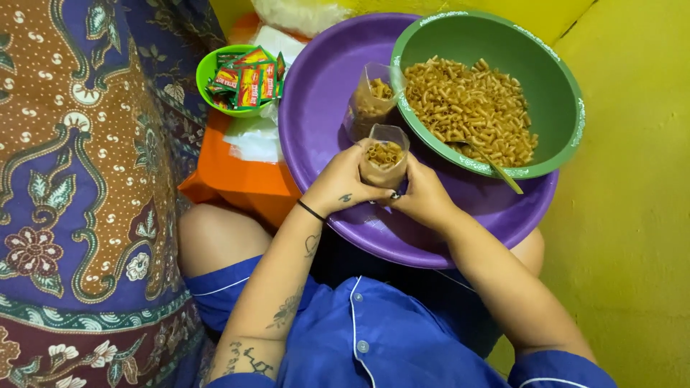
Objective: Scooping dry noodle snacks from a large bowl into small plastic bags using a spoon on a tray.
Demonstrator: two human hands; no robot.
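Head view | left hand (343,183) and right hand (424,197) grip clenched on macaroni-filled clear bag (384,159) | above purple basin (323,108)

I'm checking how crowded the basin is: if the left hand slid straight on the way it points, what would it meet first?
Probably the second filled bag, beyond the bag the left hand holds; depth unclear.

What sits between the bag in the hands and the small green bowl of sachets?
In the head view, bare purple basin rim lies between the held bag of macaroni and the small green bowl of sachets.
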